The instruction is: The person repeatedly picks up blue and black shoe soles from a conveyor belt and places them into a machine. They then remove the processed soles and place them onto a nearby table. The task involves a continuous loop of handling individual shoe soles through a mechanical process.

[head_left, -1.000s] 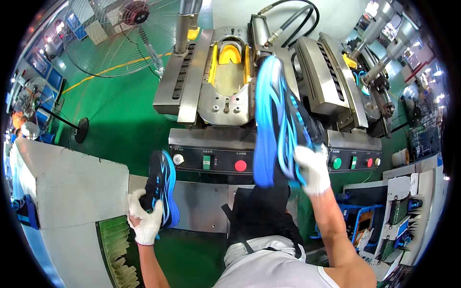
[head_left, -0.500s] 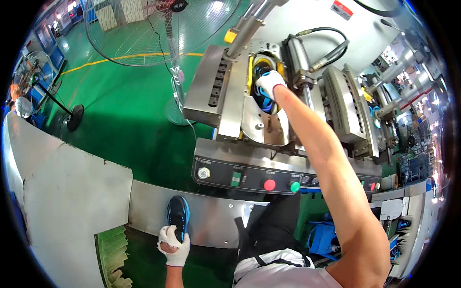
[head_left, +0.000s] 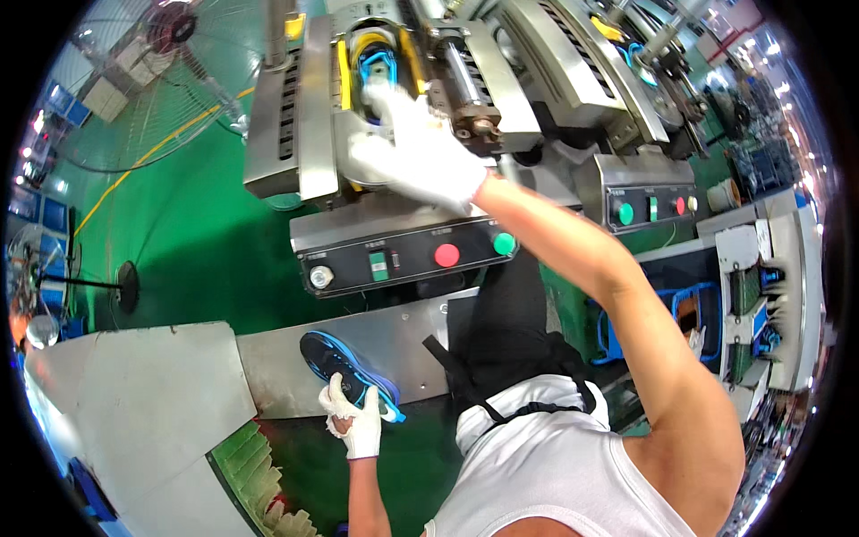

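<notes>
A dark running shoe point(head_left: 335, 358) with a blue sole edge lies slanted on a steel ledge point(head_left: 277, 362). My left hand point(head_left: 356, 425), in a white glove worn through at one spot, grips its side close to the heel. My right hand point(head_left: 416, 148), also gloved and smeared by motion, is over the front of a steel pressing machine point(head_left: 318, 116). Its thumb and fingers look spread, with nothing visible between them. Just beyond them, a shoe with a bright blue opening point(head_left: 380, 67) sits between yellow pads point(head_left: 344, 76) in the machine, partly covered by the hand.
A control panel point(head_left: 407, 259) with red and green buttons fronts the machine; a similar machine point(head_left: 573, 72) stands at right. A wire-caged fan point(head_left: 170, 31) is at far left. White metal housing point(head_left: 134, 385) borders the ledge. A blue crate point(head_left: 702, 309) and brushes point(head_left: 787, 295) are at right.
My right hand has drawn back from the shoe in the machine toward me. The shoe under my left hand has turned from upright to slanted on the ledge. The view has shifted right.
</notes>
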Demonstrator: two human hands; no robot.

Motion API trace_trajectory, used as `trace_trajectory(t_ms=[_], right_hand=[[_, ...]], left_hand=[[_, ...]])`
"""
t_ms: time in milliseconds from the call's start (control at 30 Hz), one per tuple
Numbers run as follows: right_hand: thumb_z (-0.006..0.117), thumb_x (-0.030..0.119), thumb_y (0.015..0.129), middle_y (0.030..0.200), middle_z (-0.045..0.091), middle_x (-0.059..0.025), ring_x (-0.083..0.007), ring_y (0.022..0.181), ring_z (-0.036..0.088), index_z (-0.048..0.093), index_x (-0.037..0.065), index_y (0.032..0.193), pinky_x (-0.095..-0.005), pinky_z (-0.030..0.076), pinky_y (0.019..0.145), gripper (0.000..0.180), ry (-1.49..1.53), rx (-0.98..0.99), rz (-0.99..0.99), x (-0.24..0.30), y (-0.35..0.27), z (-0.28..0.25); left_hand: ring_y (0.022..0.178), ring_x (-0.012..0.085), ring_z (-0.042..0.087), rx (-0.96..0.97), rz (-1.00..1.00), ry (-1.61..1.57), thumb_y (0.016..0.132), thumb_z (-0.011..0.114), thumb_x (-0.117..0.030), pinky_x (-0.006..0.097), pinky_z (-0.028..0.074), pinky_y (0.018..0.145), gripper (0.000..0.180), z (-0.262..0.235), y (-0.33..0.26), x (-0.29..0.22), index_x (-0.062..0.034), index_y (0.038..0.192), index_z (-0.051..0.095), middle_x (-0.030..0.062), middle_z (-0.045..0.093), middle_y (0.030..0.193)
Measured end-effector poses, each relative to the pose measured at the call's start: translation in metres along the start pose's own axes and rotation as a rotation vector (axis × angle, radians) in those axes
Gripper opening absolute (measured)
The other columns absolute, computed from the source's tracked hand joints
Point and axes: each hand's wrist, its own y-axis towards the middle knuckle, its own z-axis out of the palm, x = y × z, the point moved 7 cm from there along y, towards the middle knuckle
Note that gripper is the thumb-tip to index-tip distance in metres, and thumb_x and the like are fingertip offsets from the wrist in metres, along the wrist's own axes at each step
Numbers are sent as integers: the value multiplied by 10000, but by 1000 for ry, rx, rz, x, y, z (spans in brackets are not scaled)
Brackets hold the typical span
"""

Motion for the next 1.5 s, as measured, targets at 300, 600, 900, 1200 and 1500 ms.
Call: trace_trajectory(t_ms=[300, 600, 900, 1200, 1500], right_hand=[[805, 232, 762, 1590, 395, -334, -525, 1528, 327, 472, -79, 1495, -632, 237, 1279, 863, -754, 149, -119, -126, -249, 16], [819, 544, 805, 1691, 284, -305, -451, 1586, 266, 252, -21, 1657, -491, 232, 1301, 1169, 211, 391, 297, -51, -380, -52], [899, 475, 799, 1635, 382, -230, -369, 1535, 380, 263, -20, 1633, -444, 339, 1256, 1160, 114, -483, 607, -47, -528, -164], [743, 84, 946, 1248, 685, -63, -162, 1097, 658, 574, 3, 1443, -350, 547, 981, 530, 268, -1806, 695, -118, -693, -334], [737, 732, 792, 1441, 627, -292, -405, 1379, 579, 508, 3, 1546, -447, 423, 1164, 1073, -927, -1587, 1225, -259, -799, -644]], left_hand=[[1044, 372, 681, -33, 715, -79, 901, 745, -142, 460, 544, 920, 215, 14, 35, -14, -49, 1093, 720, 189, 682, 1117], [951, 312, 668, 149, 938, -289, 919, 724, -85, 415, 542, 852, 164, 6, -32, -238, -36, 1075, 729, 155, 669, 1022], [854, 327, 726, 653, 1595, -498, 846, 810, -56, 397, 582, 739, 188, 106, -225, -492, -63, 1026, 757, 147, 725, 996], [1226, 482, 658, 1033, 2108, -698, 732, 916, -132, 509, 576, 1000, 731, 113, -375, -586, 3, 1381, 605, 283, 622, 1404], [1126, 405, 706, 1032, 1683, -143, 861, 845, -123, 440, 610, 916, 547, 233, -276, -463, -17, 1352, 629, 229, 624, 1389]])
